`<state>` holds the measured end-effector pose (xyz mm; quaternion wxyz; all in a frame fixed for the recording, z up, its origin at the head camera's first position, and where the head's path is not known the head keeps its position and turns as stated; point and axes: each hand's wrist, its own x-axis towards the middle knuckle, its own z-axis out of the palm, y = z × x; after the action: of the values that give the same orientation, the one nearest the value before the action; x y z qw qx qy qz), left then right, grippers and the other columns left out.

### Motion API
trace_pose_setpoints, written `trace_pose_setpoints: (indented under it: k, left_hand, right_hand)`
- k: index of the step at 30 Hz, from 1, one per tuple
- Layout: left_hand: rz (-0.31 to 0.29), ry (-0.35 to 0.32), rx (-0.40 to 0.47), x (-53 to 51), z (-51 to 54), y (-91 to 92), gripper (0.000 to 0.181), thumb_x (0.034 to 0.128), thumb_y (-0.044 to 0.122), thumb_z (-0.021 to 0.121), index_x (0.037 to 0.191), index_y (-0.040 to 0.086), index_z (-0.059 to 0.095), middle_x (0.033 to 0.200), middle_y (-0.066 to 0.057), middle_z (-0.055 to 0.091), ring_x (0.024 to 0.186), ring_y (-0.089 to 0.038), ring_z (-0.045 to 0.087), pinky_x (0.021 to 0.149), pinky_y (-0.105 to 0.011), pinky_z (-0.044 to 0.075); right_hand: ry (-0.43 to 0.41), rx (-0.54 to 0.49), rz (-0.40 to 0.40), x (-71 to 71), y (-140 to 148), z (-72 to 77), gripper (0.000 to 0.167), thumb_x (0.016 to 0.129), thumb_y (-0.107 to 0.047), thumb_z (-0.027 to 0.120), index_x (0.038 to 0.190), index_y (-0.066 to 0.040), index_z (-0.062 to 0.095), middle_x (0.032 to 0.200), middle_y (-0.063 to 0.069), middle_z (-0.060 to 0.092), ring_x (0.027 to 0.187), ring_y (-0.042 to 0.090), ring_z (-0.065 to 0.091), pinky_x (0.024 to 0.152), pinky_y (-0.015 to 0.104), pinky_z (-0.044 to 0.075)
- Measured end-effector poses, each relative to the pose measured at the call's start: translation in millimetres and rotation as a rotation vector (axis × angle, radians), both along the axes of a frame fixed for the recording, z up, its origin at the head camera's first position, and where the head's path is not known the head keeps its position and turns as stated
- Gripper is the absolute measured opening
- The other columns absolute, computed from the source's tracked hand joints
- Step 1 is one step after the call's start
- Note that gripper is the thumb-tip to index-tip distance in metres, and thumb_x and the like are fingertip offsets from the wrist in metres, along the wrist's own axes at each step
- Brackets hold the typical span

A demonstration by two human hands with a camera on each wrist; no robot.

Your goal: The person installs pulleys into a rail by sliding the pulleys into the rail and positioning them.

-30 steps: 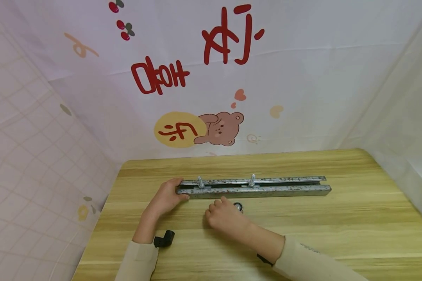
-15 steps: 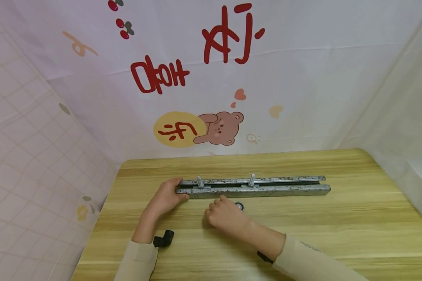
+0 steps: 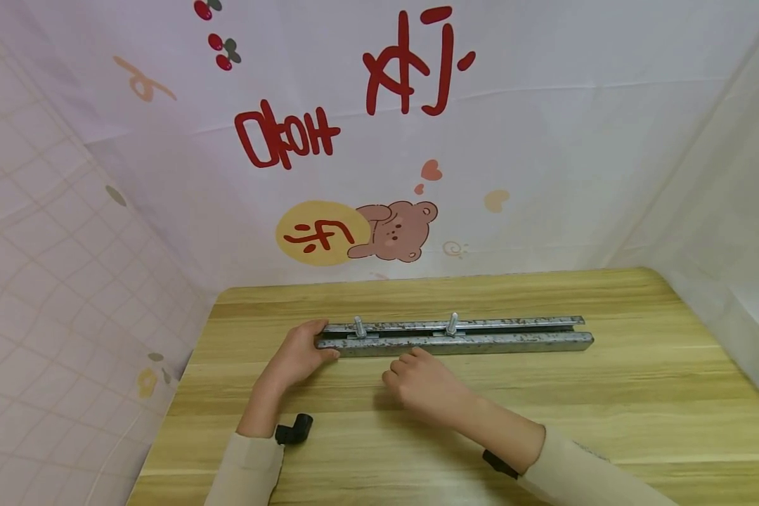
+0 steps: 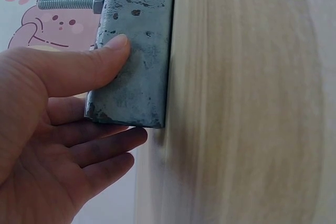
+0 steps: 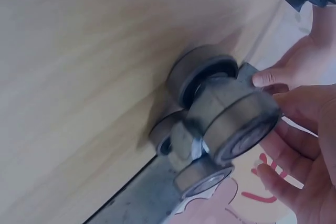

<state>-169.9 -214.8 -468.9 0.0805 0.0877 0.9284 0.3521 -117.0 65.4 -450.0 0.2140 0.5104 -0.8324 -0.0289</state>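
A grey metal channel rail (image 3: pixel 519 343) lies lengthwise on the table, its slot facing up. Two threaded bolts, a left one (image 3: pixel 360 327) and a right one (image 3: pixel 452 325), stand up from that slot. My left hand (image 3: pixel 294 355) grips the rail's left end; in the left wrist view the thumb presses its speckled side wall (image 4: pixel 139 77). In front of the rail, my right hand (image 3: pixel 426 386) holds a roller trolley (image 5: pixel 215 111) with several bearing wheels, clear only in the right wrist view. From the head, that trolley is hidden behind the hand.
The wooden table (image 3: pixel 607 407) has a fabric backdrop (image 3: pixel 544 140) behind it and fabric at both sides. Black devices sit at the wrists, one at the left wrist (image 3: pixel 294 430) and one at the right wrist (image 3: pixel 500 464).
My right hand has shifted slightly right and turned, so the wheel that showed beside it is now hidden. My left hand and the rail stay almost where they were.
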Motion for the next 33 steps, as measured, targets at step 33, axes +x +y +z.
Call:
trace_pose_setpoints:
  k: [33]
  left_hand:
    - [-0.002, 0.002, 0.006, 0.4, 0.5, 0.0, 0.074, 0.0939, 0.013, 0.081, 0.154, -0.009, 0.044, 0.156, -0.028, 0.046, 0.146, -0.045, 0.041, 0.116, -0.058, 0.040]
  right_hand:
    - [-0.152, -0.422, 0.032, 1.1, 82, 5.0, 0.029, 0.072, 0.003, 0.090, 0.096, -0.002, 0.076, 0.088, 0.003, 0.074, 0.079, 0.018, 0.071, 0.074, 0.039, 0.059]
